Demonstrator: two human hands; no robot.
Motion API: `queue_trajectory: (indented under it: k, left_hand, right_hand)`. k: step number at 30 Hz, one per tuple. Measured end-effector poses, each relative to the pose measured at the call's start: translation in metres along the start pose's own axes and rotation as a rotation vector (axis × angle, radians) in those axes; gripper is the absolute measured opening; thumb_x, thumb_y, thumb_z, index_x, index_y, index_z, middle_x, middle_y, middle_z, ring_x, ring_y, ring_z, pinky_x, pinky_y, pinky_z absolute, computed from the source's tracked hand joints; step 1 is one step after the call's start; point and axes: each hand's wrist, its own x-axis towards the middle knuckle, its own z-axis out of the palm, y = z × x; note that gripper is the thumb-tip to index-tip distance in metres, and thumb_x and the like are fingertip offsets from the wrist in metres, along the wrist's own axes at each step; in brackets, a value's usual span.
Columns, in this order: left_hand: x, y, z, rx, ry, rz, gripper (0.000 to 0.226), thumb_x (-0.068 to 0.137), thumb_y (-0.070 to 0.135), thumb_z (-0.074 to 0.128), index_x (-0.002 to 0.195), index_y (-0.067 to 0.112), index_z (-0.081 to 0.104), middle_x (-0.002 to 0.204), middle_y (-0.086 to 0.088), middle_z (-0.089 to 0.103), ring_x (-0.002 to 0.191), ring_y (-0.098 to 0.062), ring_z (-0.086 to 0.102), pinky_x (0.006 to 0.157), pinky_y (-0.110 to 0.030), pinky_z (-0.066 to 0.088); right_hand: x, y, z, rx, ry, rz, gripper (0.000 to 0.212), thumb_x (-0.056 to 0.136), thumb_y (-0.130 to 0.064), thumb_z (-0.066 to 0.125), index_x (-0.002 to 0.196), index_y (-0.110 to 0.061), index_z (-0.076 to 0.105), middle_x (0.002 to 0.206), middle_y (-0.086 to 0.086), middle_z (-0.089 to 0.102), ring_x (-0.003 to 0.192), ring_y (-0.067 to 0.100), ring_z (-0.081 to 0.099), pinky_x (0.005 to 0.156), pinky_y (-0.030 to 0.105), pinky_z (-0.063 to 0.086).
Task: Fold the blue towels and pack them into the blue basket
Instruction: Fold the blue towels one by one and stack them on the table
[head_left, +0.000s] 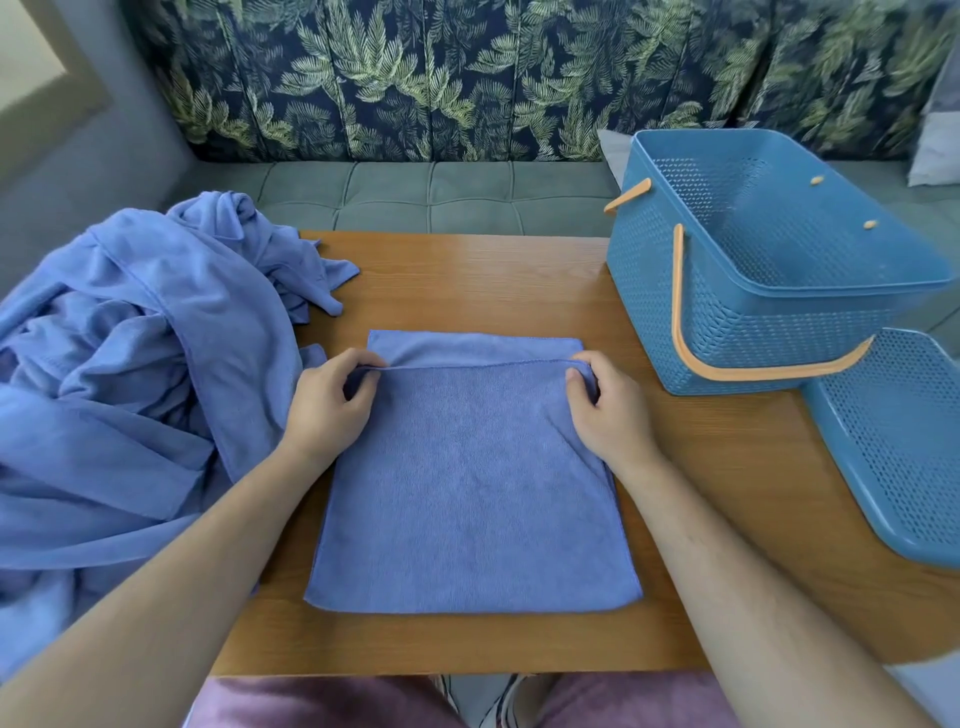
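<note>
As we pinched the turned-over hem of the blue towel (467, 493) at its two corners, our left hand (332, 400) and right hand (608, 410) each had thumb and curled fingers closed on the cloth. With one corner apiece, the edge ran taut and straight between the grips. Just beyond that held edge a strip of the lower layer showed, so the top layer had not met the far hem, and we judged the fold unfinished. Toward us from the grips the towel lay flat on the wooden table (467, 280), squared for the next crease. Outward of the left grip, just beside the towel's side, sat the heap of unfolded blue towels (130, 338) — close enough to draw from. Outward and beyond the right grip stood the blue basket (639, 301), well apart from that hand, with nothing visible inside it — ready, we thought, for the first folded piece. A perforated blue lid (893, 441) lay nearer us on that same side.
</note>
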Motion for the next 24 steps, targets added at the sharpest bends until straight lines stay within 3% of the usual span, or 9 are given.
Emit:
queue_trajectory:
  k: [4,9,13,18,24]
  left_hand:
    - [-0.0006,0.0034,-0.0007,0.036,0.037,-0.026,0.014,0.094,0.011,0.063,0.099,0.021,0.072,0.072,0.015,0.064,0.061,0.004,0.055,0.056,-0.006,0.036]
    - [0.0008,-0.0007,0.0006,0.06,0.038,-0.07,0.007,0.094,0.024,0.065,0.099,0.025,0.07,0.095,0.016,0.069,0.088,-0.002,0.06,0.075,-0.015,0.044]
    - [0.0003,-0.0004,0.0037,0.137,0.025,-0.054,0.004,0.092,0.025,0.068,0.096,0.024,0.069,0.09,0.016,0.059,0.086,-0.002,0.053,0.075,-0.025,0.046]
    - [0.001,-0.0015,0.0075,0.185,0.016,-0.067,0.018,0.094,0.027,0.066,0.109,0.021,0.073,0.107,0.014,0.06,0.094,-0.003,0.056,0.073,-0.022,0.042]
    - [0.0021,-0.0041,0.009,0.215,-0.022,-0.054,0.014,0.097,0.023,0.062,0.105,0.018,0.072,0.099,0.01,0.055,0.085,-0.007,0.052,0.069,-0.025,0.039]
  right_hand:
    - [-0.0007,-0.0001,-0.0008,-0.058,0.056,0.011,0.013,0.098,-0.028,0.054,0.089,-0.02,0.059,0.065,-0.002,0.053,0.063,0.021,0.051,0.06,0.043,0.045]
    - [0.0001,0.0011,0.0006,-0.143,0.091,0.026,0.01,0.094,-0.025,0.057,0.086,-0.02,0.061,0.083,-0.008,0.058,0.075,0.016,0.056,0.068,0.042,0.049]
    - [0.0009,0.0023,0.0027,-0.211,0.064,0.071,0.005,0.089,-0.021,0.061,0.084,-0.02,0.063,0.088,-0.008,0.059,0.074,0.018,0.058,0.065,0.038,0.05]
    - [0.0032,0.0047,0.0063,-0.233,0.016,0.083,0.012,0.09,-0.021,0.061,0.098,-0.018,0.069,0.108,-0.011,0.062,0.086,0.016,0.062,0.069,0.032,0.049]
    - [0.0031,0.0086,0.0085,-0.262,0.001,0.029,0.014,0.099,-0.02,0.053,0.102,-0.015,0.066,0.105,-0.003,0.061,0.088,0.022,0.06,0.071,0.037,0.049]
